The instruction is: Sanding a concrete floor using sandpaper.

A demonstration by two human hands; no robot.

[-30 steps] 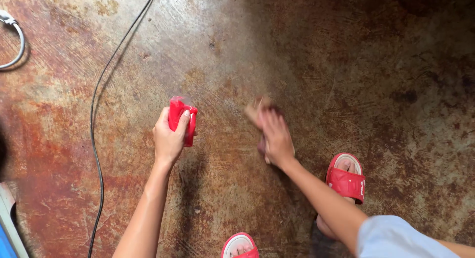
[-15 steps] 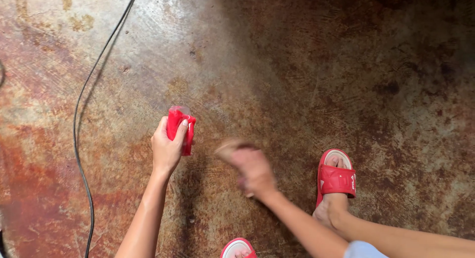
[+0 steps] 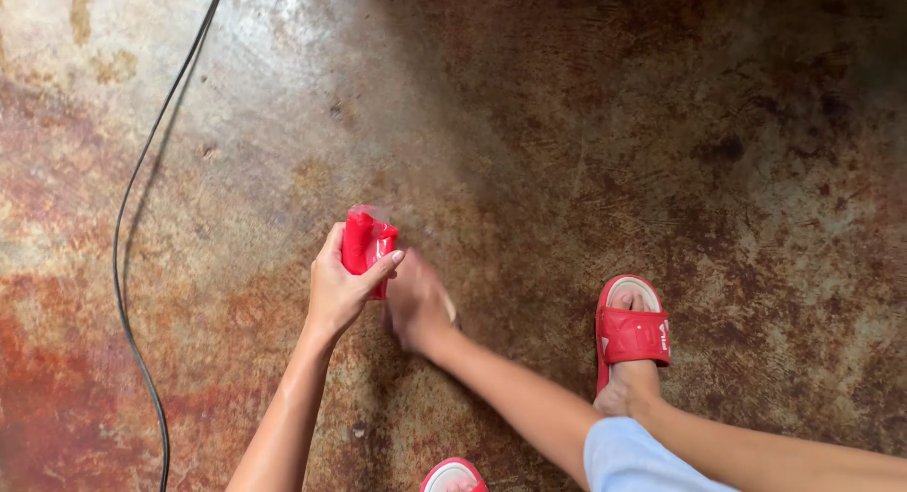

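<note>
While the left hand clenches one small red object above the stained floor, the right hand sits just beside it.
Right grip is blurred: cannot tell. Two red sandals show; one black cable trails left.

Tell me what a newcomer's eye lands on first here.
A small red packet at centre, gripped in the left hand, with the right hand on the floor right beside it. Next, the red slide sandal at right, and the black cable snaking down the stained concrete floor.
</note>
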